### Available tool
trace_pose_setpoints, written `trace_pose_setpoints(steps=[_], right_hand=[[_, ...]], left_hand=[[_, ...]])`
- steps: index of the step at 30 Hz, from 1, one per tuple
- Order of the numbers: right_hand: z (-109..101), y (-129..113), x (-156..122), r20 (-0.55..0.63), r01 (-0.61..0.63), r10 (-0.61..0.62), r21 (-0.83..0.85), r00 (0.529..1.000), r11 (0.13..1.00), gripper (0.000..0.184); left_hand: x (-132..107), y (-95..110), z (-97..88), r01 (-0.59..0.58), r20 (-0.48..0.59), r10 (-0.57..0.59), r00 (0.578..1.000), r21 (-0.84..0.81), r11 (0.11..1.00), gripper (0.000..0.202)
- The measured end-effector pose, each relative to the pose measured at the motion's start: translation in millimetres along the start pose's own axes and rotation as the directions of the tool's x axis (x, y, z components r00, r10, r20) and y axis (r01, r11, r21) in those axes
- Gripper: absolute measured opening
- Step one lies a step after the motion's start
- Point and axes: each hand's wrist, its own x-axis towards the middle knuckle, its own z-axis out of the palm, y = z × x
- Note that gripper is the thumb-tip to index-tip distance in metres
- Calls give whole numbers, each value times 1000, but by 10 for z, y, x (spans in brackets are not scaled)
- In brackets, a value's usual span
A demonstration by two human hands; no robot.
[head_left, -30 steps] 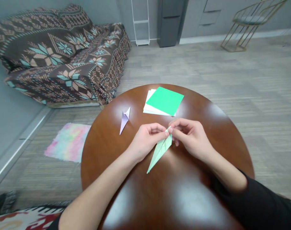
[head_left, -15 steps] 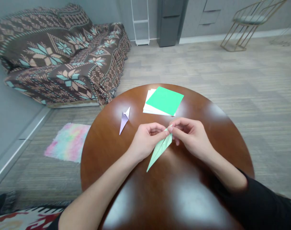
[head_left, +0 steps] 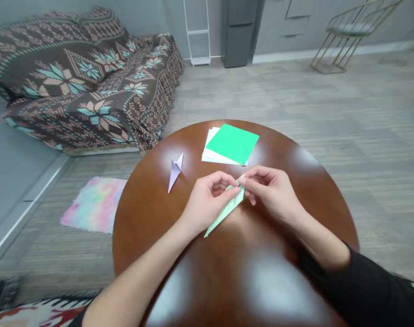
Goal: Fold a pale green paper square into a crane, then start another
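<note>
A pale green folded paper [head_left: 224,212], long and pointed, rests on the round brown table [head_left: 200,272] with its tip toward me. My left hand [head_left: 207,200] pinches its upper end from the left. My right hand [head_left: 271,193] pinches the same end from the right, fingertips meeting the left hand's. A finished lilac folded paper figure [head_left: 174,170] lies to the left of my hands. A stack of square sheets [head_left: 231,144], bright green on top and white below, sits just beyond my hands.
A sofa under a patterned brown and teal throw [head_left: 81,77] stands at the left. A pastel mat [head_left: 94,204] lies on the floor beside the table. A gold wire chair [head_left: 350,36] and a grey cabinet [head_left: 239,32] stand at the back.
The green folded paper has tilted flatter and looks narrower, its tip shifted slightly left. Both hands keep pinching its upper end.
</note>
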Motion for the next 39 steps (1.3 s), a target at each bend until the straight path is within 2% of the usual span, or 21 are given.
trace_pose_setpoints(steps=[4,8,15,18,22,26,32,39], right_hand=[[-4,23,6,11,-17,17,52,1000,999,30],[8,60,2,2,-8,8,87,1000,996,27],[6,55,-1,-34,85,-85,15,996,996,29],[0,54,6,15,43,-44,50,999,998,27],[-5,63,13,83,3,-5,15,997,1000,28],[-1,43,26,35,47,-48,35,998,998,29],[25,5,33,-31,85,-86,-14,996,996,31],[51,-9,17,-48,59,-62,-62,997,996,34]], left_hand=[[5,-4,-9,46,-24,-48,999,-77,996,21],[14,-2,-18,85,-40,-88,995,-79,993,25],[18,-17,-30,34,-46,-36,998,-28,999,23],[22,-27,-30,11,-53,-12,999,-26,1000,22],[28,-17,-25,-10,-60,8,998,-26,1000,22],[31,-11,-35,-31,-67,30,997,-16,999,27],[43,-81,-84,69,-76,-75,994,-80,994,33],[45,-115,-98,109,-27,-114,993,-151,982,31]])
